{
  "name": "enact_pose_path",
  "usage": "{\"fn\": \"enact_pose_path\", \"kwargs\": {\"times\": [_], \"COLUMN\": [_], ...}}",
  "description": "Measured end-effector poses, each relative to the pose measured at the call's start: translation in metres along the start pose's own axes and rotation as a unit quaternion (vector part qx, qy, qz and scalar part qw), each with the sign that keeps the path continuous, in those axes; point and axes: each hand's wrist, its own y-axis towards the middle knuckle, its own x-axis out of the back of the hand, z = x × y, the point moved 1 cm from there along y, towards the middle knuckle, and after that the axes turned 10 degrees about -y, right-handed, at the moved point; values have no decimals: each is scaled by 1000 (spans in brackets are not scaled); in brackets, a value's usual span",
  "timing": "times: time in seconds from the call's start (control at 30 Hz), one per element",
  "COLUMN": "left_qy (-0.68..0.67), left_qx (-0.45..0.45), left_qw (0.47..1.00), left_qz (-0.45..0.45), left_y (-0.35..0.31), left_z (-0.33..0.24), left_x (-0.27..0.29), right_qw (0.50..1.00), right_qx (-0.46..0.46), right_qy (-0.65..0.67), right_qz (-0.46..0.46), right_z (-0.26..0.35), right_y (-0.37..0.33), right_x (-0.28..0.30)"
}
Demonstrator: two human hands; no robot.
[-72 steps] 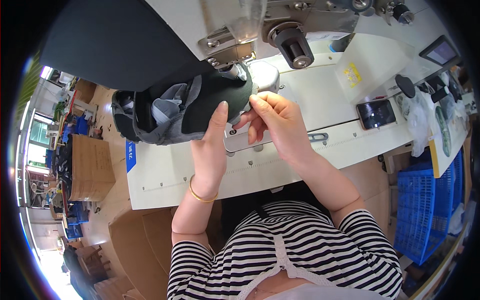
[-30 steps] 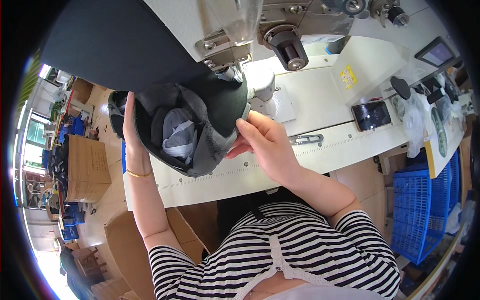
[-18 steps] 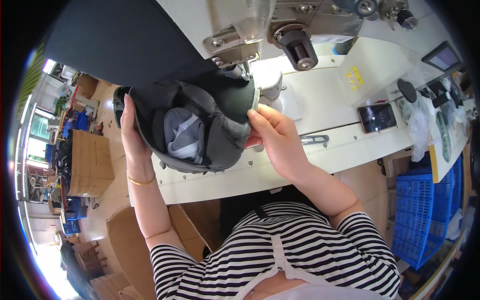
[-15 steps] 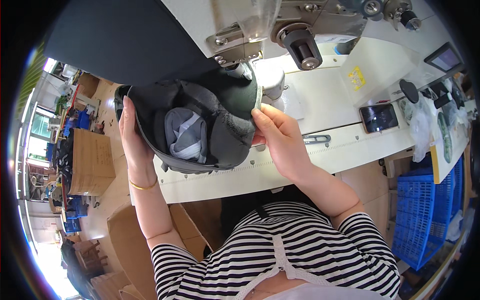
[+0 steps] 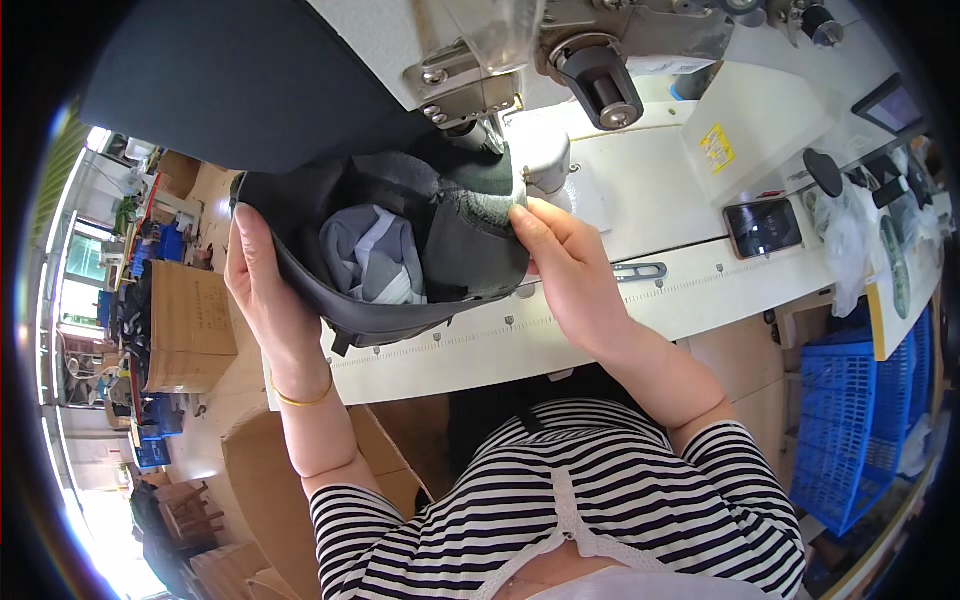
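A black fabric bag [image 5: 390, 318] lies tilted with its mouth toward me, and a crumpled grey and white cloth [image 5: 375, 255] shows inside it. My left hand [image 5: 268, 285] grips its left side, thumb over the rim and the other fingers mostly hidden behind. On the right, my right hand [image 5: 572, 265] pinches the bag's pale-edged rim between thumb and fingers. That rim runs up to the presser area of a sewing machine [image 5: 470, 95], where the needle cannot be made out.
A large dark panel [image 5: 240, 80] covers the upper left. On the white table [image 5: 640, 215] lie a phone [image 5: 762, 228] and a small grey slotted tool [image 5: 640, 271]. Blue crates [image 5: 835, 430] stand at the right, an open cardboard box [image 5: 270, 470] below the table's left end.
The bag has turned and its near side has swung right and flattened. My left hand has shifted slightly down and left, while my right hand still pinches the rim.
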Motion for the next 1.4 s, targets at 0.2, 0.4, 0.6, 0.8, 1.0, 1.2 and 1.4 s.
{"fn": "enact_pose_path", "kwargs": {"times": [0.2,0.4,0.6,0.8,1.0,1.2,1.4], "left_qy": [23,57,87,41,-18,61,73], "left_qx": [-38,-67,-65,-58,-30,66,171], "left_qw": [999,996,993,997,997,995,974], "left_qz": [-2,-19,-42,-31,-67,49,132], "left_y": [-5,-7,-4,-2,0,28,135], "left_z": [0,1,2,1,-2,-1,40], "left_x": [-10,-15,-15,-17,-21,-5,23], "right_qw": [1000,999,997,997,998,999,994], "right_qx": [-11,-3,5,13,4,35,72], "right_qy": [-4,50,72,74,62,23,26], "right_qz": [-25,-23,-6,1,28,27,83], "right_z": [6,3,3,2,4,-5,4], "right_y": [9,14,17,15,6,1,-2], "right_x": [3,6,6,4,5,4,-11]}}
